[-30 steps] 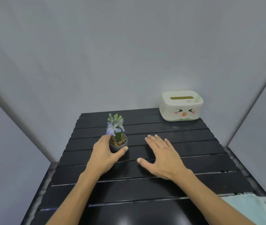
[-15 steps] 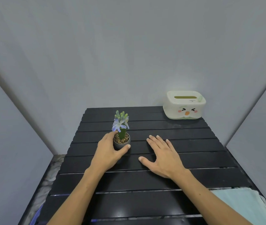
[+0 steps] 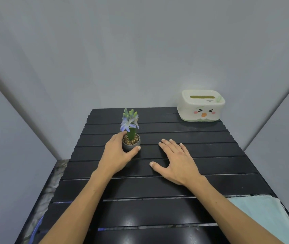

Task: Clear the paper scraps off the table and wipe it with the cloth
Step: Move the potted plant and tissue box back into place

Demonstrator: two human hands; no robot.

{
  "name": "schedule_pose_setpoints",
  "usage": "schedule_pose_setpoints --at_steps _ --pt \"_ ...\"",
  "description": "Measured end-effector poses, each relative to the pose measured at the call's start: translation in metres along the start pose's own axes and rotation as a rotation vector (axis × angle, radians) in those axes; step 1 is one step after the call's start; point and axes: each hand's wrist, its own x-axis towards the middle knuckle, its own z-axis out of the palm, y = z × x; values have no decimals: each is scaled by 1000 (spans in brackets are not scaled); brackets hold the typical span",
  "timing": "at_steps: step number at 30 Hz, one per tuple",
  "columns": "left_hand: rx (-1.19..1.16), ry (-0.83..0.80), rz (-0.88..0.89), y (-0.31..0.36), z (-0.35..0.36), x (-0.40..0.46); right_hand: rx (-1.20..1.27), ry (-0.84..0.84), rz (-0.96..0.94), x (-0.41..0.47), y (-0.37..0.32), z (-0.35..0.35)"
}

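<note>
Head view: left hand [image 3: 117,155] curled around small grey flower pot [image 3: 131,145], thumb and fingers on its sides; right hand [image 3: 176,162] spread flat, palm down, on black slatted table [image 3: 210,148]; pale green cloth [image 3: 270,219] at table's near right corner.

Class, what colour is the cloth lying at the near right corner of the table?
Pale mint green, plain: the cloth, seen in the head view.

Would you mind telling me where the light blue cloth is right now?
In the head view, the light blue cloth lies at the near right corner of the black slatted table, beside the right forearm and well short of the white tissue box.
</note>
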Motion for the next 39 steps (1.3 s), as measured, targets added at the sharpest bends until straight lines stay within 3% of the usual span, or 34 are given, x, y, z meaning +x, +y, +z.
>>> schedule_pose_setpoints --at_steps 21,29,39 --pt "-12 0 -52 -1 -1 -9 7 -5 -1 0 1 -2" --pt "-69 192 -59 40 -6 -59 352 71 151 -13 24 -38" --pt "-135 -103 135 115 77 -8 464 208 426 -1 122 -83"
